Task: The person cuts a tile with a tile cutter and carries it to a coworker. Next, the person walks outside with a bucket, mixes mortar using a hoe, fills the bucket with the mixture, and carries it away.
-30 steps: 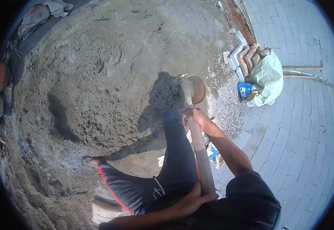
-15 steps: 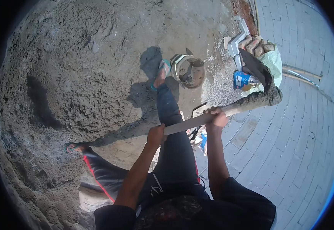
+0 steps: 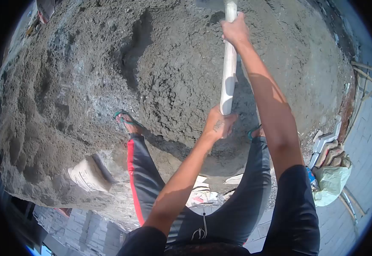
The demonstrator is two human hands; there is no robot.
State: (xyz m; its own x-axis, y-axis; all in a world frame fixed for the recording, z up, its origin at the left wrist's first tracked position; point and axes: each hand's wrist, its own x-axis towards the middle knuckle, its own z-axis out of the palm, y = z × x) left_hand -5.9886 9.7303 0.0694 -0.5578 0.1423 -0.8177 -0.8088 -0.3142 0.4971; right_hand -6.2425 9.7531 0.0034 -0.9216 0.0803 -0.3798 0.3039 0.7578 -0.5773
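Note:
A wooden handle (image 3: 228,70) runs nearly upright in the head view, with part of a dark blade (image 3: 210,4) at its far end, cut by the top edge. My right hand (image 3: 235,30) is wrapped round the handle close to the blade. Lower down, my left hand (image 3: 221,123) grips the handle's near end. Beneath the tool spreads wet grey mortar (image 3: 169,89), rough and lumpy in the middle and smoother to the right.
My sandalled feet stand apart at the mortar's near side. A paper bag (image 3: 90,175) lies at lower left. At right are a green-white sack (image 3: 331,181), a blue can (image 3: 311,178), stacked pieces (image 3: 331,155) and bamboo poles (image 3: 367,72). Grey paving (image 3: 371,166) borders the right.
The tool has swung from the right side to the far side over the mortar, both hands still on it. The view has turned, and the bucket no longer shows.

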